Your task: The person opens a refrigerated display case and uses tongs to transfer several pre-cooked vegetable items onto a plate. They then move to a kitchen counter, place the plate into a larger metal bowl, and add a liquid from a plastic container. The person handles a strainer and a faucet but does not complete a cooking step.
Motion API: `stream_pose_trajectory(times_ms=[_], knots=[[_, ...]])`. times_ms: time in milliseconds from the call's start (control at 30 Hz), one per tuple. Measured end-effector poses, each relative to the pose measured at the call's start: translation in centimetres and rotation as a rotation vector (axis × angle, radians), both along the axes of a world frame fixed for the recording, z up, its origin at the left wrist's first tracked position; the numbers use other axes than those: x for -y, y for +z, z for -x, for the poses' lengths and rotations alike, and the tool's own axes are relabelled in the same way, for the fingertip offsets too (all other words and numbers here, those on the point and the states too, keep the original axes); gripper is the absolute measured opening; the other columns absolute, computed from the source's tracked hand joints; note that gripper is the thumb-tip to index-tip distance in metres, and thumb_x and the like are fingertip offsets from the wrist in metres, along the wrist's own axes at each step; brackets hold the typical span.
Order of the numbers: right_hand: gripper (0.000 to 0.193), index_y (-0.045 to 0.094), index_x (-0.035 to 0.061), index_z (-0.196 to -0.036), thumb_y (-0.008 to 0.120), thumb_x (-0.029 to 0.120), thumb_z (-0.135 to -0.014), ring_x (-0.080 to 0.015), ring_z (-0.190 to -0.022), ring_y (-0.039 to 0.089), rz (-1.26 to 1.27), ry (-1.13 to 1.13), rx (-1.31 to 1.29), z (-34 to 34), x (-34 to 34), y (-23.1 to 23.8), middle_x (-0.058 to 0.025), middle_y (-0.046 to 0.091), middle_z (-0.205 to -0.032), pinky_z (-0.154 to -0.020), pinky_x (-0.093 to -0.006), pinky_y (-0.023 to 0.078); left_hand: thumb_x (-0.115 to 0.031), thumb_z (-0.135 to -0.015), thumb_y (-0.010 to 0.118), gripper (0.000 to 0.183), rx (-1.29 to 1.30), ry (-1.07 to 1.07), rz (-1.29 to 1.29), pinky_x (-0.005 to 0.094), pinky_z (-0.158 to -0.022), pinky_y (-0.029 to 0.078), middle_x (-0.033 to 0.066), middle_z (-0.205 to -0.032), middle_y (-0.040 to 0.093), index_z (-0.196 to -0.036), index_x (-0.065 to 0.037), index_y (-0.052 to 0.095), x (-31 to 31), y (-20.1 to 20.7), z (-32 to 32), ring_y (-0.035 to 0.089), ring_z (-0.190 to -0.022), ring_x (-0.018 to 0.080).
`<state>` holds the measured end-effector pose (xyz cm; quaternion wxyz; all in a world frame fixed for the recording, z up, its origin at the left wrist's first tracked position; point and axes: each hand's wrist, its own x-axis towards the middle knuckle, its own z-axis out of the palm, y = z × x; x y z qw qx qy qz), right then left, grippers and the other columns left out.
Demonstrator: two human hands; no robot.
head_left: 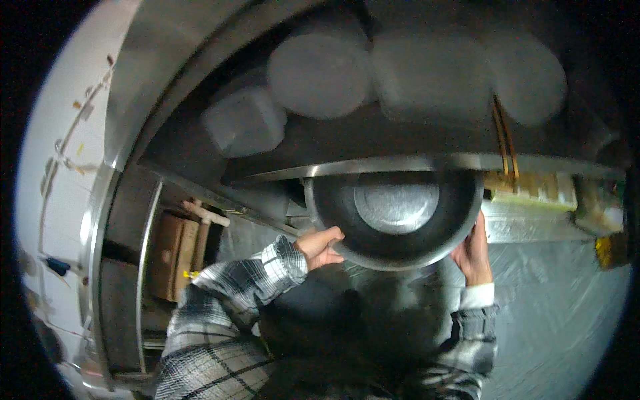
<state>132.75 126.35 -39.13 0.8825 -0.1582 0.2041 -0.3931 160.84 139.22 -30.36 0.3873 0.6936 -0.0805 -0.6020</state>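
A round metal bowl (395,220) is held at its rim from both sides, just under the front edge of a steel shelf (400,164) that bends across the view. The left hand (321,247) is closed on the bowl's left rim, with the thumb laid over the edge and the fingers curled beneath. The right hand (473,257) is pressed against the bowl's right rim, its fingers wrapped behind the wall and mostly hidden. The bowl's upper part is covered by the shelf. Above the shelf, blurred grey round shapes (320,75) are seen. Left of the bowl, brown cardboard boxes (173,257) are stacked inside a steel frame (148,267). Both forearms are covered by plaid sleeves (240,287).
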Motion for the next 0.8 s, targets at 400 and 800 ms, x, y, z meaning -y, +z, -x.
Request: stream_pose_trajectory(times_ms=[400,800], knots=[[0.032,0.042,-0.0005,-0.102,0.061,0.012,-0.080,-0.0184,-0.056,0.055,-0.227,-0.168,-0.991,9.5,-11.1,-0.6,-0.0086,0.054,-0.080,-0.047,-0.0329,0.052,-0.033,-0.092,0.055,0.066,-0.107,-0.714,0.279,0.0380,-0.093,0.046,0.0210,-0.135,0.041,-0.141,-0.002,0.023,0.9,-4.6,-6.2,0.051,-0.115,0.0276],[0.025,0.045,0.0007,-0.099,0.058,0.012,-0.080,-0.0153,-0.052,0.052,-0.352,-0.274,-1.151,16.3,-18.0,1.2,-0.0069,0.053,-0.077,-0.042,-0.0283,0.048,-0.031,-0.095,0.051,0.051,-0.059,0.284,0.032,0.0344,-0.078,0.058,0.0223,-0.116,0.058,-0.128,0.005,0.039,10.2,-14.2,-17.0,0.064,-0.094,0.0307]])
